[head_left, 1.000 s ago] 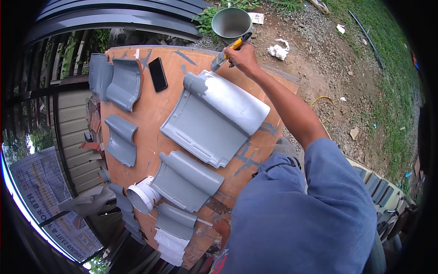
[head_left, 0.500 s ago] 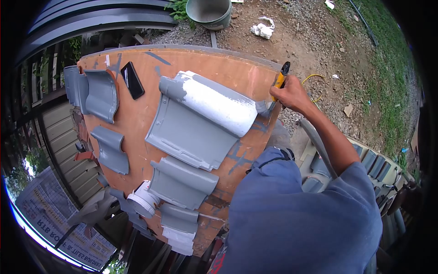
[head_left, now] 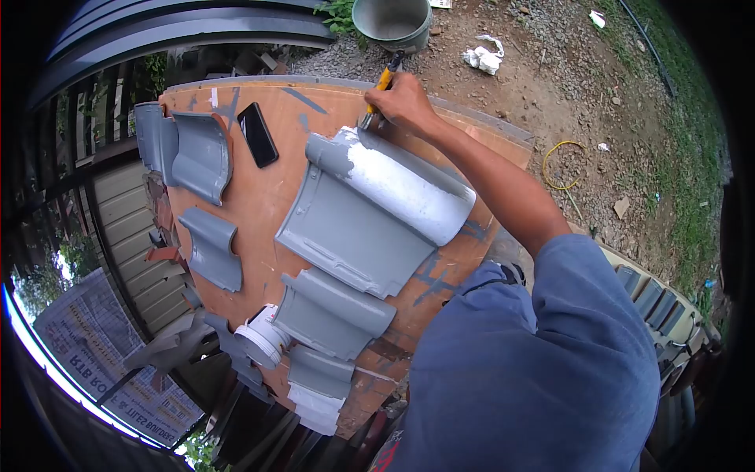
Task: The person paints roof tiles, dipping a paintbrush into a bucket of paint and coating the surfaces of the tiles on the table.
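Note:
My right hand (head_left: 403, 104) is closed around a paintbrush (head_left: 384, 82) with a yellow handle and a black end. Its head points down at the upper corner of a large grey roof tile (head_left: 354, 224), by the raised roll. White paint (head_left: 409, 185) covers much of that roll, while a grey strip shows along its far edge. Whether the bristles touch the tile is hard to tell. My left hand is out of view.
On the wooden board (head_left: 259, 228) lie a black phone (head_left: 258, 135), smaller grey tiles (head_left: 211, 248), another grey tile (head_left: 334, 311) and a white tub (head_left: 262, 338). A bucket (head_left: 392, 23) stands on the ground beyond the board's edge.
My right hand has carried the paintbrush from the tile's near right end to its far upper corner. The view has shifted slightly, while the tiles and phone keep their places on the board.

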### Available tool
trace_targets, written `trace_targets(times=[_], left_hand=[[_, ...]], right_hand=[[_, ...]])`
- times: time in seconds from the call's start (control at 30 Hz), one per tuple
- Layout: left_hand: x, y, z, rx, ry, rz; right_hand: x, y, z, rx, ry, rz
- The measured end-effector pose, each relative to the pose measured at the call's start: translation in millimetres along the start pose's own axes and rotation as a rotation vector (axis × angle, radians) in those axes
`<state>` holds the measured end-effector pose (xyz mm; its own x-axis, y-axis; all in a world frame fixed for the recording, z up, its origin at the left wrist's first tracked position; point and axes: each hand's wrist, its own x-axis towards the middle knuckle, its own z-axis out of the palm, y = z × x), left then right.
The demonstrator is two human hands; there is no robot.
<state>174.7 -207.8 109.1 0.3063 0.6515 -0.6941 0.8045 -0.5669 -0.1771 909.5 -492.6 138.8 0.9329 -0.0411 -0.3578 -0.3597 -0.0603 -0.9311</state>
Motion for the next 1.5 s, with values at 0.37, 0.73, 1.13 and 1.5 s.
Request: trace_targets(times=[0.37, 0.73, 1.13, 1.5], left_hand=[[-5, -3, 1, 0.010, -0.010, -0.001], [-2, -10, -11, 0.032, -0.002, 0.033], [-5, -13, -6, 0.004, 0.001, 0.035], [-17, -11, 6, 0.010, -0.035, 0.020]], right_hand=[[7, 25, -12, 0.170, 0.044, 0.007], [-3, 14, 3, 0.358, 0.123, -0.077], [-2, -1, 6, 0.072, 0.030, -0.225], [-55, 37, -53, 0.065, -0.062, -0.082]])
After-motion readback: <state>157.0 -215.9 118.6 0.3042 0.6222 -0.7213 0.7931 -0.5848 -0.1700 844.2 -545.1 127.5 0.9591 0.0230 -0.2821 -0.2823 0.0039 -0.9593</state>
